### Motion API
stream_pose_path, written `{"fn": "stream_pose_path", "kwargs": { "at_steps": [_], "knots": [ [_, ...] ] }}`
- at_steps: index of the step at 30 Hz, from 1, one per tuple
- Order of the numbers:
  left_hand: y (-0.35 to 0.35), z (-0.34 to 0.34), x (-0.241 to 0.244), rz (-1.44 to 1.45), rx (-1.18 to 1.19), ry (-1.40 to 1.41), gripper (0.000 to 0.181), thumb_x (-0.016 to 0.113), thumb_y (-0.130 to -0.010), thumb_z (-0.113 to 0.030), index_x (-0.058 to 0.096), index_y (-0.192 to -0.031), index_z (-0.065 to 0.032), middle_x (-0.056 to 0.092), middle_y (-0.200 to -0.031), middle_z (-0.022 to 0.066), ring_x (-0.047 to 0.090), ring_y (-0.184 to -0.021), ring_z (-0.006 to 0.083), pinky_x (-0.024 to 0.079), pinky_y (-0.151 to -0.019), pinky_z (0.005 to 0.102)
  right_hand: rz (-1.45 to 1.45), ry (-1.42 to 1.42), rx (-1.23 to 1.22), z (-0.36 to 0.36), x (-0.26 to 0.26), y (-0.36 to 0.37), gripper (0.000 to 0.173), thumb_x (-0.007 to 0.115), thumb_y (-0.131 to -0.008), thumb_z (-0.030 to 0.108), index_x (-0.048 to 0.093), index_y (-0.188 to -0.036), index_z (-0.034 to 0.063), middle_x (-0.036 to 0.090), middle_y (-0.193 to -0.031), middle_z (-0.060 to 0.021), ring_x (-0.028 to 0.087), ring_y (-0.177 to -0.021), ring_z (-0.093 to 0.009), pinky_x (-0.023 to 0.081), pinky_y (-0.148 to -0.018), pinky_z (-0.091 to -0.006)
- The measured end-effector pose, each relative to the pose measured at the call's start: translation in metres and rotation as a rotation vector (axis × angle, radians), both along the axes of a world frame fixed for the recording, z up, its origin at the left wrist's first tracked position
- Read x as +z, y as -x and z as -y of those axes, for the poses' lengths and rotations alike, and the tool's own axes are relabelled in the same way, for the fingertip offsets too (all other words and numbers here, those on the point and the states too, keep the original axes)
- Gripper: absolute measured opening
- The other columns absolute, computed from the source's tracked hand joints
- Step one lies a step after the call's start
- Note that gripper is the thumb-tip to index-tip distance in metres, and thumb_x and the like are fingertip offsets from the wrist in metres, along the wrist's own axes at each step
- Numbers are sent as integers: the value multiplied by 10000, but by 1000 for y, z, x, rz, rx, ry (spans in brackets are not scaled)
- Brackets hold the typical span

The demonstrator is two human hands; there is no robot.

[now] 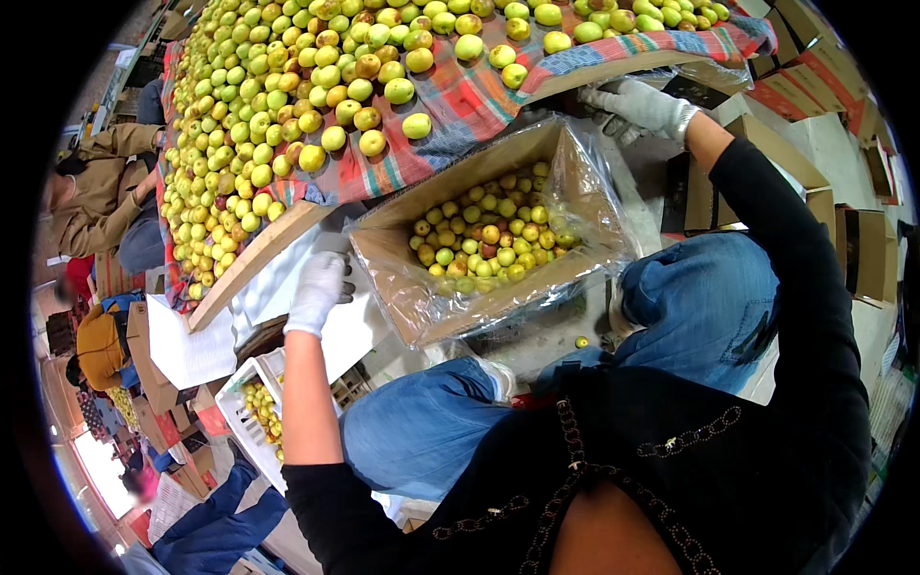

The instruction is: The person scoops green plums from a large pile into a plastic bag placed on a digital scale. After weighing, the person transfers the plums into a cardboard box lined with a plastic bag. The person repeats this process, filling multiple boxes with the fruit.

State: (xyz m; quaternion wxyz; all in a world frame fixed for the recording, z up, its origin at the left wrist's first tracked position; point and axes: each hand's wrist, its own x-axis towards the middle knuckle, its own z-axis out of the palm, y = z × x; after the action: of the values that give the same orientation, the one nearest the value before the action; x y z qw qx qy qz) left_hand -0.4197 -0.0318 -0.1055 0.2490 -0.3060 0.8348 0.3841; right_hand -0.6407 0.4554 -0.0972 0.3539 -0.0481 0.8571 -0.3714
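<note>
My left hand [320, 291], in a white work glove with grey fingertips, is beside the left end of an open cardboard box [460, 320]. Its fingers are partly curled over white sheets [352, 327]; whether they grip one is unclear. Clear plastic film [589, 172] lines the box and folds over its rim. Green and brownish jujube-like fruits [496, 241] cover the bottom of the box. Beyond the box's right end, my right hand [640, 108], gloved alike, reaches to the underside of the table's wooden edge [611, 72]. Its fingertips are in shadow, so any hold is hidden.
Many more fruits [287, 93] lie on a plaid cloth [460, 118] over the raised table. A white plastic crate [248, 410] with fruit stands left of my knee. Cardboard boxes [776, 154] crowd the right side. A seated person [108, 194] is at the far left.
</note>
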Motion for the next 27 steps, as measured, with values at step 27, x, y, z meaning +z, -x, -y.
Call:
{"fn": "stream_pose_path", "kwargs": {
  "at_steps": [27],
  "knots": [
    [34, -44, 92, -543, 93, 108, 294, 604, -890, -292, 659, -928, -5, 650, -725, 82, 608, -717, 138, 474, -622, 284, -829, 118, 599, 0, 109, -1, 318, 564, -929, 318, 629, -1017, 19, 656, -855, -88, 637, -669, -204, 531, -621, -317]
  ]
}}
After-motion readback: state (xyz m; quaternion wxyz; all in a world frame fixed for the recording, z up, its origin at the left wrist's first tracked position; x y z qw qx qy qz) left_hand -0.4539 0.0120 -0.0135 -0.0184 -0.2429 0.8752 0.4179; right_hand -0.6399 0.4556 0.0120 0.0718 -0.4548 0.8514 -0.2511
